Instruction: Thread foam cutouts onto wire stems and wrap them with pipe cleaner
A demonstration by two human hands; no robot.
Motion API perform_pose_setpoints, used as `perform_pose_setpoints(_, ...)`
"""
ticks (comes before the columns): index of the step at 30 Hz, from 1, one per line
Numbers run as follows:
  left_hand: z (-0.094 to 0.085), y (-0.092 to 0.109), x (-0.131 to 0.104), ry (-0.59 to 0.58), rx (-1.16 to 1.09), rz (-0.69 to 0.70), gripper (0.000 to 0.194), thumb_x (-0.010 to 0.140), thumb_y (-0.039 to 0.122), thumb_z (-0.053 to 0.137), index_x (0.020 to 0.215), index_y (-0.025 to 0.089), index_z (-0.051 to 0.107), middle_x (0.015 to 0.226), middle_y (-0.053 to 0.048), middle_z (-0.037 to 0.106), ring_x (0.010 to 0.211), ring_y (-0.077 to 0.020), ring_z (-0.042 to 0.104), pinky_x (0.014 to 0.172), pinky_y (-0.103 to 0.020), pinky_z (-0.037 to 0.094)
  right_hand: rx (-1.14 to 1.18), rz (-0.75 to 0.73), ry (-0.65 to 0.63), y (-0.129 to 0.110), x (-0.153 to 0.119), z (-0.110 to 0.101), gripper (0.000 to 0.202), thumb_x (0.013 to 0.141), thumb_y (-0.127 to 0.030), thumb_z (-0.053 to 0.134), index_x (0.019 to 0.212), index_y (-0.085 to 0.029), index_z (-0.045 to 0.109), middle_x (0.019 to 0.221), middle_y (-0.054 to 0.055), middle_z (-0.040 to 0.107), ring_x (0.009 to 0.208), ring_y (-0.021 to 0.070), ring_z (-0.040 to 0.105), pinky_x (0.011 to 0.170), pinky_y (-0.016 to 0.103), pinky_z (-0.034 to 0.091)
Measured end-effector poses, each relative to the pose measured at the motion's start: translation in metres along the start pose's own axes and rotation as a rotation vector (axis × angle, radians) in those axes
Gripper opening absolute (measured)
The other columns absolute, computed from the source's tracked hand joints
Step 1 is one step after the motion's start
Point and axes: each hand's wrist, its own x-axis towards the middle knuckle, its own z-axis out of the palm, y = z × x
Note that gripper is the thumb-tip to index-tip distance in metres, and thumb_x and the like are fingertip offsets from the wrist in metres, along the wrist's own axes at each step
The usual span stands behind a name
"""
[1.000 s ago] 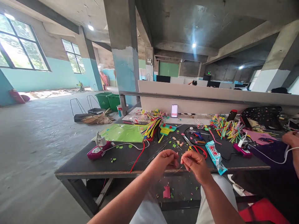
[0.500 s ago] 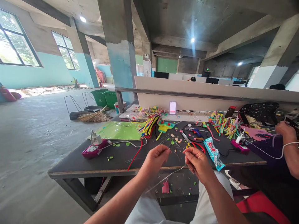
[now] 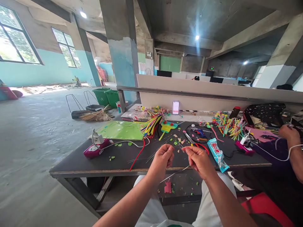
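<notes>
Newly lifted clear of the table (image 3: 78, 165) edge, lower centre of the frame: left hand (image 3: 163, 157) and right hand (image 3: 197, 157), held higher than a second ago, close together but not touching. Left fingertips pressed together, impossible to tell on what; right thumb and forefinger pinched, lower fingers curled, apparently around the upper end of a thin pale strand (image 3: 175, 172). Slanting down and left from the right hand, past the table edge, that strand: barely traceable a second ago, now plain to see. By that measure, fine two-handed work, with the strand apparently under control of the right hand alone. Beyond, at centre right, a blue wrapper (image 3: 217, 154) and open scissors (image 3: 188, 137) with red handles, among green and peach scraps. Left of centre, a red stem (image 3: 137, 156), a magenta power strip (image 3: 92, 150) and a glossy green sheet (image 3: 120, 130). Farther back, a yellow-and-teal piece (image 3: 168, 126) beside bundled coloured stems (image 3: 152, 125); at the right edge, a co-worker's hand (image 3: 290, 132). Behind everything, an upright phone (image 3: 175, 107) before a pale partition (image 3: 201, 86), with green bins (image 3: 101, 96) at middle left.
</notes>
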Motion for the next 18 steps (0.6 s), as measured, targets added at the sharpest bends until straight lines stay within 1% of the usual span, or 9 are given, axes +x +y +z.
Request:
perform_pose_setpoints(4, -0.0008, -0.0034, 0.0001, 0.013, -0.016, 0.023, 0.032, 0.079, 0.049, 0.056, 0.081, 0.019, 0.045, 0.053, 0.009, 0.035, 0.043, -0.0041, 0.024, 0.039, -0.016, 0.018, -0.019, 0.008, 0.007, 0.0021, 0.002, 0.001, 0.043, 0.076, -0.049, 0.061, 0.098, -0.013, 0.065, 0.041, -0.007, 0.044, 0.03, 0.0033, 0.026, 0.028, 0.016, 0.019)
perform_pose_setpoints(11, -0.001, -0.0018, -0.0002, 0.063, 0.067, 0.014, 0.03, 0.076, 0.047, 0.059, 0.079, 0.02, 0.046, 0.052, 0.008, 0.037, 0.043, -0.0044, 0.027, 0.039, -0.016, 0.019, -0.052, 0.058, -0.026, 0.0023, 0.0044, 0.0017, 0.043, 0.074, -0.049, 0.062, 0.098, -0.014, 0.067, 0.04, -0.008, 0.045, 0.029, 0.0034, 0.026, 0.029, 0.017, 0.018)
perform_pose_setpoints(18, -0.0035, -0.0022, 0.0005, 0.084, 0.098, 0.029, 0.028, 0.077, 0.046, 0.057, 0.079, 0.021, 0.045, 0.053, 0.008, 0.036, 0.043, -0.0048, 0.028, 0.039, -0.016, 0.018, -0.113, 0.091, -0.044, 0.0047, 0.0055, 0.0032, 0.043, 0.074, -0.05, 0.062, 0.099, -0.015, 0.068, 0.038, -0.008, 0.044, 0.029, 0.0044, 0.026, 0.028, 0.018, 0.016)
